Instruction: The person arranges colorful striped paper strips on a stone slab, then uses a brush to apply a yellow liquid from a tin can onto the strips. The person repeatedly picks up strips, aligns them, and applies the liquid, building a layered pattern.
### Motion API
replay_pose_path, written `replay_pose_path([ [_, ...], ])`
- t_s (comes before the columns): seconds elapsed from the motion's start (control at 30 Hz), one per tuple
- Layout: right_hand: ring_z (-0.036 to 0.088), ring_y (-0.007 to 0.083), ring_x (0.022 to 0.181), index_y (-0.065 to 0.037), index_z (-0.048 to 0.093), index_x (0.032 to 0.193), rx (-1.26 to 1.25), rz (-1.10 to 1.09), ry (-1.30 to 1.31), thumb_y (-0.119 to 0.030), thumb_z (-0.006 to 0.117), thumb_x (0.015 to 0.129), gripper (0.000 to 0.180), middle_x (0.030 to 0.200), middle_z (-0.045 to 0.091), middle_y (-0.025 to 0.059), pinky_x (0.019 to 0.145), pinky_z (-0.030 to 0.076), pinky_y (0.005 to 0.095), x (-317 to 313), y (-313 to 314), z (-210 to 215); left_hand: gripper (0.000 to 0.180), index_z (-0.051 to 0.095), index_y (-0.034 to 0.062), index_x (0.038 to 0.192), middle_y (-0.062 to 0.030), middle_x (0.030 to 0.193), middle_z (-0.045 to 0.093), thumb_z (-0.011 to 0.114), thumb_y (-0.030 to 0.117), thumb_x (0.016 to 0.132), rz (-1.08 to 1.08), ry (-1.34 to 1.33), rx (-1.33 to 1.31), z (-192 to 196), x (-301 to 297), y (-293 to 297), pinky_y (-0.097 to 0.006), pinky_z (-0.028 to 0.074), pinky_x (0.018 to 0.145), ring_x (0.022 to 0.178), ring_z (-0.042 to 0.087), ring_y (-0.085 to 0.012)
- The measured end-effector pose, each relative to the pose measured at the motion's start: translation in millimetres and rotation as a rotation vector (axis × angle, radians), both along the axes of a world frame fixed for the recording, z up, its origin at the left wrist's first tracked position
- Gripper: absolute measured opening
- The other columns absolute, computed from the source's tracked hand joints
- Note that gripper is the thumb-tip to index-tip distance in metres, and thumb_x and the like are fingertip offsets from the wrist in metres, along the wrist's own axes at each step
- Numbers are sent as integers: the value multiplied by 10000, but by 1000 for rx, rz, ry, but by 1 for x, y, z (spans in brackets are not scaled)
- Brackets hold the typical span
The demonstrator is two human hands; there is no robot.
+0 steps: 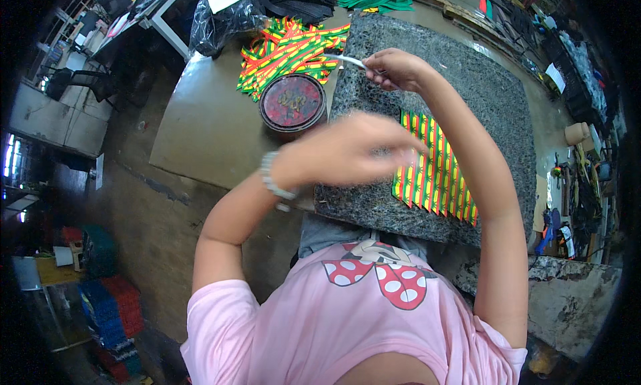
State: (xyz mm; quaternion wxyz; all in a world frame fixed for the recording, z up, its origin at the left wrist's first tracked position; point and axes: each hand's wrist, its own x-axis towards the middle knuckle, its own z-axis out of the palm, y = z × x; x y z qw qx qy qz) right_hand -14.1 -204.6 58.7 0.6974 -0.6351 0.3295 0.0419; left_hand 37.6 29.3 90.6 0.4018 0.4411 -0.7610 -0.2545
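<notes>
1. Workbench (214, 125): brown top, w/ speckled grey stone slab (481, 85) on it.
2. On slab: red-yellow-green striped fabric piece (434, 178).
3. On bench: round red tin (292, 102), pile of striped strips (287, 51), black plastic bag (224, 18).

We look steeply down from our head through one wide fisheye, close above the surface (220, 128), rims bending outward.

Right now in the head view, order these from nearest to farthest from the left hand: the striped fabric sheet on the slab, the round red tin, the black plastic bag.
1. Striped fabric sheet: on the slab just right of the left hand.
2. Round red tin: just beyond the hand, slightly left; close to the sheet's rank.
3. Black plastic bag: far back left, plainly farthest.
</notes>
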Motion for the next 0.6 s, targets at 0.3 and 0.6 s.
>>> replay_pose_path([
  [0.3,351,21,570,-59,564,1208,261,-154,-620,-419,531,1053,394,748,427,-56,435,267,178,-32,21,18,604,661,66,1241,-152,1295,574,773,470,806,718,-571,-143,-29,92,22,-443,429,1065,1214,539,-341],
  [0.6,435,62,686,-111,492,1184,260,-16,-309,-338,616,1020,306,822,477,-47,587,363,237,-28,114,-30,541,684,-3,1221,-179,1232,649,786,324,803,667,-456,-61,-20,92,21,-402,469,1034,1163,613,-324],
])
